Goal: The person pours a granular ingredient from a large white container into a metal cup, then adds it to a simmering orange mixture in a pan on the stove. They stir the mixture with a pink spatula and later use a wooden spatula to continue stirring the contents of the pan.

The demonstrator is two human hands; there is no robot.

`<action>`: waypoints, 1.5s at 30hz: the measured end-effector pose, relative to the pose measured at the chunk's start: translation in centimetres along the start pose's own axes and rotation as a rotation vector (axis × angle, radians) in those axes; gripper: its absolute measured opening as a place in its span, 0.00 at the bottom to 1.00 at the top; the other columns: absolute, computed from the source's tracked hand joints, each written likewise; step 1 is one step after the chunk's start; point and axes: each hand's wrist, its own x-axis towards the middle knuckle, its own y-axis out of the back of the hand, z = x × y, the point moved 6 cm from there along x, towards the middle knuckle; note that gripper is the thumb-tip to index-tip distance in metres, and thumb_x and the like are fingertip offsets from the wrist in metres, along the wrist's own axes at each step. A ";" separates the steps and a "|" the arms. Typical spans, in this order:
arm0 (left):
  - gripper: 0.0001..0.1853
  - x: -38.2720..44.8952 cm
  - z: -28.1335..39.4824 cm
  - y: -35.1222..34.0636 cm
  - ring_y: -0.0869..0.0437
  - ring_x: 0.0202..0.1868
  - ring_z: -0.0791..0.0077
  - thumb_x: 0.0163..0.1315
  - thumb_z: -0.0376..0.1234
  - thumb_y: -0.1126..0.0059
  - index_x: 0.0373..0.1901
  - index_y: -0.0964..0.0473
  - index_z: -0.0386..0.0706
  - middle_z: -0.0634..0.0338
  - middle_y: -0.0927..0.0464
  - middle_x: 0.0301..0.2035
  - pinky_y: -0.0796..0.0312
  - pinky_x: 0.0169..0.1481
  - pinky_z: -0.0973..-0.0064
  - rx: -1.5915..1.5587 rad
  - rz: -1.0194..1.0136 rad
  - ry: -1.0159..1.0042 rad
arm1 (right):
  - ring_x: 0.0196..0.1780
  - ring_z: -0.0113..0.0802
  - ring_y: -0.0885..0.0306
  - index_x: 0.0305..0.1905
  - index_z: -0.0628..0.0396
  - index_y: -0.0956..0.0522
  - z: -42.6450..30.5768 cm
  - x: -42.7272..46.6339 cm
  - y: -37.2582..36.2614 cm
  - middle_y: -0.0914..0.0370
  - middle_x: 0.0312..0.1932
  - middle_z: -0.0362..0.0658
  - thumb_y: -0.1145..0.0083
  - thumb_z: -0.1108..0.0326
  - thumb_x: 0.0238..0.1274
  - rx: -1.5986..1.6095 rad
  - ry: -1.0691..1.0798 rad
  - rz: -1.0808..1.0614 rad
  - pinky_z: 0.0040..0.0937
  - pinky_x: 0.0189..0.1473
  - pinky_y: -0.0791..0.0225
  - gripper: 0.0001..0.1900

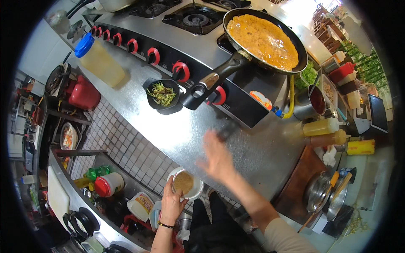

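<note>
My left hand grips the rim of a white plastic tub that holds fine light-brown granules. My right hand is above the stainless-steel counter, blurred by motion, with the thumb spread from the fingers and nothing visible in it. Beyond it, a black frying pan rests at the stove's right end, its handle over the counter. A round orange-brown pancake or omelette fills the pan. A small black bowl of shredded greens stands left of the handle.
A gas stove with red knobs runs along the back; a yellow hose leaves its right end. A blue-capped jug stands left. Squeeze bottles, a sauce pot and steel bowls line the right. Tiled floor lies left.
</note>
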 end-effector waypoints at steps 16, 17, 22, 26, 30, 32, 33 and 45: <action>0.19 -3.6 4.8 -6.0 0.34 0.64 0.43 0.35 0.29 0.25 0.32 0.21 0.36 0.39 0.41 0.65 0.32 0.64 0.60 0.050 -0.182 -0.304 | 0.74 0.59 0.49 0.68 0.68 0.39 11.0 -17.0 9.2 0.44 0.71 0.62 0.52 0.59 0.67 -0.277 -0.602 0.451 0.50 0.75 0.58 0.31; 0.18 -4.0 5.1 -6.6 0.34 0.64 0.43 0.35 0.29 0.25 0.30 0.21 0.37 0.38 0.41 0.65 0.32 0.64 0.61 0.045 -0.207 -0.307 | 0.76 0.58 0.54 0.69 0.68 0.42 6.8 -17.9 6.7 0.48 0.73 0.62 0.50 0.57 0.65 -0.182 -0.403 0.409 0.51 0.76 0.63 0.34; 0.21 -6.6 7.0 -5.8 0.33 0.63 0.43 0.38 0.28 0.28 0.37 0.23 0.38 0.40 0.40 0.63 0.31 0.62 0.60 -0.128 -0.256 -0.231 | 0.69 0.50 0.35 0.58 0.65 0.26 -8.2 -22.1 1.3 0.28 0.61 0.52 0.40 0.71 0.59 0.435 0.009 0.129 0.46 0.70 0.42 0.21; 0.35 -11.1 10.0 0.3 0.27 0.56 0.45 0.45 0.26 0.35 0.59 0.34 0.37 0.37 0.32 0.57 0.28 0.54 0.58 -0.562 -0.237 0.058 | 0.69 0.51 0.36 0.53 0.63 0.22 -9.6 -22.7 5.0 0.30 0.62 0.55 0.40 0.67 0.58 1.191 -0.262 -0.117 0.48 0.69 0.41 0.19; 0.29 -12.9 15.7 7.5 0.31 0.59 0.40 0.45 0.28 0.34 0.54 0.27 0.36 0.37 0.34 0.59 0.32 0.61 0.56 0.057 -0.207 -0.394 | 0.70 0.56 0.40 0.56 0.63 0.25 -11.1 -21.6 13.9 0.34 0.64 0.60 0.42 0.60 0.59 1.002 0.210 0.012 0.49 0.66 0.40 0.23; 0.26 -13.3 17.4 9.6 0.31 0.60 0.40 0.44 0.27 0.34 0.50 0.25 0.36 0.39 0.34 0.60 0.35 0.64 0.56 0.058 -0.192 -0.390 | 0.76 0.52 0.52 0.68 0.63 0.39 -11.8 -21.6 16.4 0.47 0.73 0.58 0.42 0.60 0.60 0.349 0.443 -0.018 0.49 0.73 0.52 0.34; 0.25 -13.2 18.0 10.2 0.32 0.61 0.40 0.44 0.27 0.33 0.48 0.24 0.36 0.40 0.34 0.60 0.36 0.65 0.55 0.007 -0.169 -0.349 | 0.75 0.50 0.48 0.64 0.63 0.34 -11.5 -21.6 17.7 0.43 0.71 0.56 0.40 0.64 0.58 0.371 0.410 0.005 0.49 0.73 0.50 0.30; 0.15 1.2 26.7 3.2 0.40 0.68 0.38 0.40 0.28 0.23 0.26 0.24 0.41 0.38 0.47 0.67 0.35 0.65 0.53 -0.196 -0.073 -0.571 | 0.50 0.52 0.25 0.37 0.60 0.23 25.0 -23.7 31.9 0.25 0.47 0.53 0.44 0.74 0.54 -0.166 -0.765 0.861 0.45 0.49 0.30 0.06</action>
